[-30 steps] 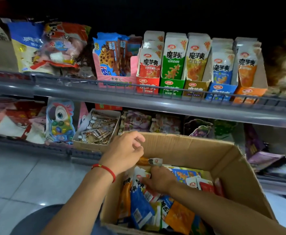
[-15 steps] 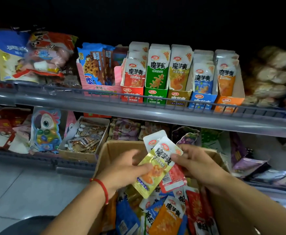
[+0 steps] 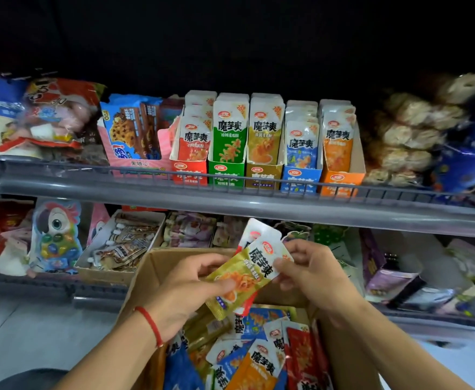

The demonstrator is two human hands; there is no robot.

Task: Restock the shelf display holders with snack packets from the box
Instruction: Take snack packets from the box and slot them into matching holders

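Five display holders on the upper shelf, one cardboard box, two hands, two held packets

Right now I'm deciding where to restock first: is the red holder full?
Not full. The red holder shows its packets sitting lower than those in the green holder beside it, with bare cardboard wall exposed.

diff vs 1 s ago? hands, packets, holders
Both hands came up out of the cardboard box. The left hand and right hand now pinch a yellow packet with a red packet behind it, above the box. The five shelf holders look unchanged; none restocked yet.
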